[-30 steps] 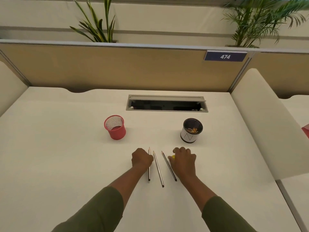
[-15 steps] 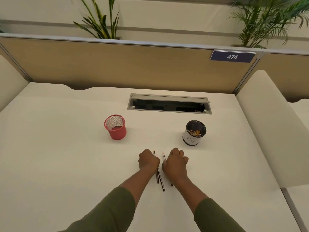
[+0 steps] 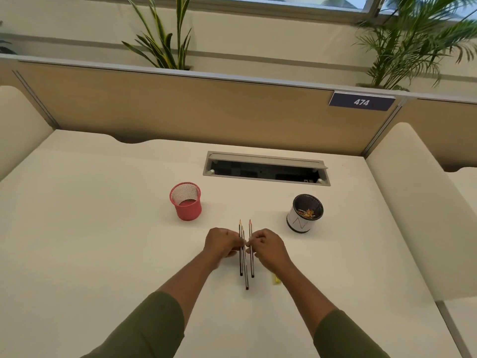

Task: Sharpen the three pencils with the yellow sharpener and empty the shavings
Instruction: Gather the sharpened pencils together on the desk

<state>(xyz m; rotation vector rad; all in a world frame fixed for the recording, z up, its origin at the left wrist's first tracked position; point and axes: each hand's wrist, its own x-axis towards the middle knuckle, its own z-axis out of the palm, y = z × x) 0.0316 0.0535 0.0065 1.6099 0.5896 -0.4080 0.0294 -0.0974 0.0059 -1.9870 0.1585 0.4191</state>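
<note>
Fingers of the left hand [image 3: 222, 242] and right hand [image 3: 265, 245] curl loosely onto three pencils [image 3: 244, 254] lying between red mesh cup [image 3: 186, 201] and shavings cup [image 3: 304, 213]; grip uncertain. Light, stiff, brittle-tipped: take mid-shaft.

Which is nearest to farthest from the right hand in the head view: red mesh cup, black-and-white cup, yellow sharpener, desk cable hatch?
From the right hand:
1. Yellow sharpener, on the desk just beneath the wrist.
2. Black-and-white cup, ahead and to the right, shavings inside.
3. Red mesh cup, ahead and to the left, past the left hand.
4. Desk cable hatch, farthest, toward the partition.
</note>
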